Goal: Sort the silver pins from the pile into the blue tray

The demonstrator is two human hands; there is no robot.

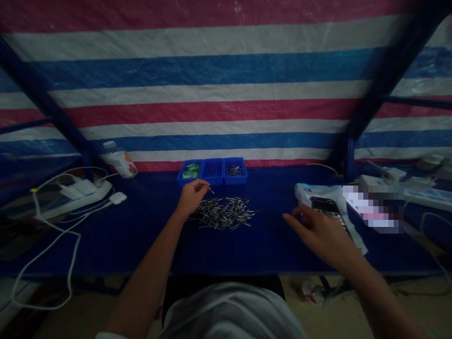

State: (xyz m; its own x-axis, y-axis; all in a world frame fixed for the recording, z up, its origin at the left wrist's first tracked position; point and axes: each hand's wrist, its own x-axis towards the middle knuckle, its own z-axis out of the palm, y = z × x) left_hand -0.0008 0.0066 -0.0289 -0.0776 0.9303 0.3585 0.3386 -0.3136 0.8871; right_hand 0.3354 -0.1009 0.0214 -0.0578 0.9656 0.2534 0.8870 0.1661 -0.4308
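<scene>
My left hand (193,194) is closed in a pinch at the back left of a pile of small metal pins (226,214). A thin metal pin (212,190) sticks out from its fingertips. The loose pins, dark and silvery, lie spread on the blue table. My right hand (318,228) is to the right of the pile, over the near part of a phone (324,205). Its thumb and a finger are apart with nothing seen between them; the other fingers are partly hidden. I cannot tell whether it touches the phone.
Behind the pile stands a blue three-part tray (213,182) with green packets left and metal pins right. A plastic bottle (122,162) and a white power strip (76,197) with looping cables are on the left. White plastic packaging (304,189) lies under the phone; another power strip (429,198) is far right.
</scene>
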